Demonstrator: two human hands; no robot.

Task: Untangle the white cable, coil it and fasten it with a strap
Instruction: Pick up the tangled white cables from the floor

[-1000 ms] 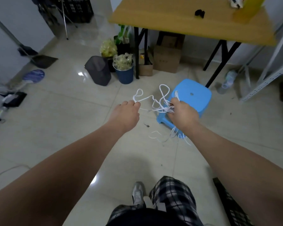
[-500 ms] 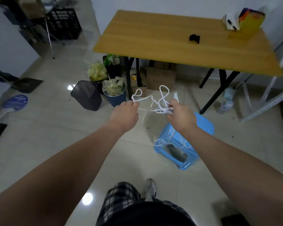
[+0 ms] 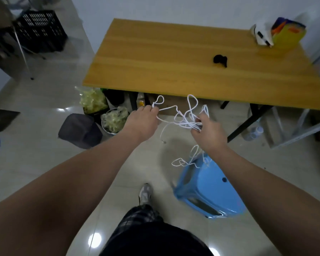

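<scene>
- a blue stool [image 3: 211, 189] stands on the floor under the right arm, with loose loops of the cable [image 3: 187, 123] dangling just above it.
- the right hand [image 3: 209, 134] clenches a tangled bunch of the white cable; the left hand [image 3: 142, 122] pinches one loop, a strand stretched between them in mid-air.
- pulling the hands apart now could cinch the knots tighter, and the dangling end might snag on the stool.
- beyond, a small black item [image 3: 220, 60], likely the strap, lies on the desk [image 3: 155, 67].

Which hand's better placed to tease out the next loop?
Probably the left hand: it pinches one strand of the white cable; the right hand grips the knotted bunch, anchoring it.
</scene>
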